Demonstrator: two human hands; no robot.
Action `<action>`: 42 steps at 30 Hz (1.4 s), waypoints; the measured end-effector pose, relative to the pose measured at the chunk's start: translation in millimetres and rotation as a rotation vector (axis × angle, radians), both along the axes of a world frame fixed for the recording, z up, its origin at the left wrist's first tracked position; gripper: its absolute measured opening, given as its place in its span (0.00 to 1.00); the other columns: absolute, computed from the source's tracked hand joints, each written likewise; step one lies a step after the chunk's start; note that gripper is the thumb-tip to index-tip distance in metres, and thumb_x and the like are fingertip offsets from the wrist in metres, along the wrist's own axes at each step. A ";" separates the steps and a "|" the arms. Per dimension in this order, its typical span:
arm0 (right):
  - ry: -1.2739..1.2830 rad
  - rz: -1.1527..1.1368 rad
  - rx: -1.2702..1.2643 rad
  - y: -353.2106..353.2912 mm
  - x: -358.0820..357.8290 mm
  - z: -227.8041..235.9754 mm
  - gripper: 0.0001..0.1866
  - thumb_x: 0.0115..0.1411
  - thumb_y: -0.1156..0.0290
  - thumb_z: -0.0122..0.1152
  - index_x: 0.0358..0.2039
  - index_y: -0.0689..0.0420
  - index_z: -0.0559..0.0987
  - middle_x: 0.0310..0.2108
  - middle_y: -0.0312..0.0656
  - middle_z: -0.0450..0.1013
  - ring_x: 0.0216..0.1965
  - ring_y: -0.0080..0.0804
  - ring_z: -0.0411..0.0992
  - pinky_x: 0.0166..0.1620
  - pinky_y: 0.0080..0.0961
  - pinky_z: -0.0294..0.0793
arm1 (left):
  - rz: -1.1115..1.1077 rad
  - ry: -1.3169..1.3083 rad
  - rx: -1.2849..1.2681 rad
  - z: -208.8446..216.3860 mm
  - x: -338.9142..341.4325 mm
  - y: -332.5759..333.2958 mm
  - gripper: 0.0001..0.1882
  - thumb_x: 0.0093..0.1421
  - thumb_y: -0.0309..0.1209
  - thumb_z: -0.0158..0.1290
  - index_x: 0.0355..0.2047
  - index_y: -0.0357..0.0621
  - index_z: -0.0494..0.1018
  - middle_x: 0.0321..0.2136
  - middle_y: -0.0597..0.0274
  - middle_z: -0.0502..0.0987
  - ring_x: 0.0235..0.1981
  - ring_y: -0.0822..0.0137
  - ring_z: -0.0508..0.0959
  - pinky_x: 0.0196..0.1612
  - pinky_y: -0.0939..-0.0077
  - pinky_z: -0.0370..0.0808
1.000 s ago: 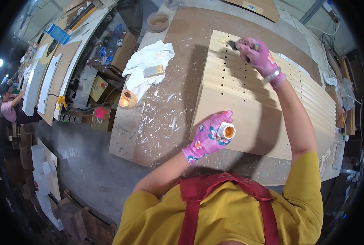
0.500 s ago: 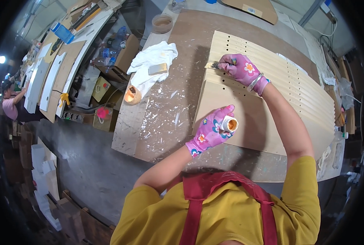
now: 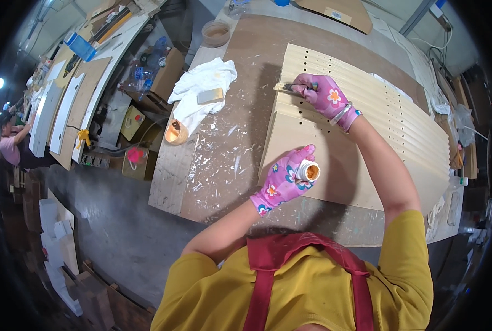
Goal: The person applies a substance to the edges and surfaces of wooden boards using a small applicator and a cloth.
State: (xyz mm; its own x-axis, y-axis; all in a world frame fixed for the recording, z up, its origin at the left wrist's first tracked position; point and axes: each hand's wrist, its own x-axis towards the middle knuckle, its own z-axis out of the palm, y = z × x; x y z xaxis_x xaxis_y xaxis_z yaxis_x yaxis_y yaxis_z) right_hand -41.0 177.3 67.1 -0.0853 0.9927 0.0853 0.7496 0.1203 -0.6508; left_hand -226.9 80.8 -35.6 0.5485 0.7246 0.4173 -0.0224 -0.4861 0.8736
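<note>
My left hand (image 3: 285,177), in a pink flowered glove, is closed around a small white bottle (image 3: 310,172). The bottle's open mouth faces up and shows orange-brown stuff inside. Further up and right, my right hand (image 3: 322,92), gloved alike, grips a small flat-tipped tool (image 3: 283,86); whether it is a brush or a putty knife is unclear. Its pale tip lies at the left edge of a fanned stack of pale wooden boards (image 3: 367,110). Rows of dark holes run across the boards. A wide plain board (image 3: 298,135) lies nearest me, below my right hand.
Left on the paint-spotted worktable (image 3: 224,165) lie a white cloth (image 3: 193,83), a sanding block (image 3: 210,96) and an orange-stained cup (image 3: 176,132). A clear round tub (image 3: 216,33) stands behind them. Far left, a person (image 3: 11,143) works at another bench.
The tool's tip has shifted slightly left along the board edge with my right hand. My left hand keeps the bottle in nearly the same place. The whole view has shifted a little.
</note>
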 end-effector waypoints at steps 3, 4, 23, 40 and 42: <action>0.129 0.013 -0.102 -3.5 7.9 3.5 0.09 0.60 0.66 0.58 0.35 0.58 0.79 0.26 0.46 0.75 0.28 0.39 0.72 0.35 0.30 0.71 | -0.016 -0.019 -0.024 -4.5 0.4 -0.2 0.35 0.49 0.25 0.63 0.58 0.46 0.65 0.41 0.60 0.76 0.41 0.66 0.78 0.46 0.73 0.76; 0.147 0.059 -0.060 -5.3 10.0 3.0 0.09 0.61 0.66 0.58 0.35 0.57 0.79 0.26 0.46 0.75 0.28 0.41 0.73 0.35 0.29 0.71 | -0.020 -0.023 -0.031 -4.1 1.1 -0.4 0.35 0.49 0.25 0.63 0.58 0.46 0.65 0.41 0.59 0.76 0.41 0.65 0.78 0.46 0.73 0.76; 0.201 -0.097 0.135 0.1 17.5 1.8 0.12 0.62 0.64 0.54 0.38 0.58 0.78 0.24 0.43 0.72 0.27 0.35 0.71 0.36 0.31 0.70 | -0.036 -0.032 -0.081 -1.2 1.0 -2.0 0.36 0.50 0.24 0.62 0.59 0.45 0.63 0.43 0.60 0.75 0.43 0.69 0.77 0.47 0.76 0.75; -0.277 -0.034 -0.109 -227.4 25.7 70.5 0.05 0.54 0.69 0.57 0.31 0.53 0.77 0.22 0.45 0.75 0.26 0.48 0.75 0.29 0.37 0.73 | -0.211 0.133 -0.165 17.2 28.1 -46.3 0.37 0.51 0.26 0.62 0.61 0.39 0.60 0.45 0.59 0.74 0.43 0.70 0.76 0.48 0.77 0.73; -0.418 0.058 -0.108 -238.8 33.5 65.4 0.06 0.52 0.70 0.58 0.32 0.52 0.76 0.24 0.45 0.75 0.26 0.47 0.75 0.29 0.37 0.73 | -0.191 0.335 0.009 34.6 38.6 -58.2 0.37 0.49 0.27 0.60 0.61 0.46 0.61 0.44 0.51 0.73 0.44 0.54 0.76 0.48 0.68 0.74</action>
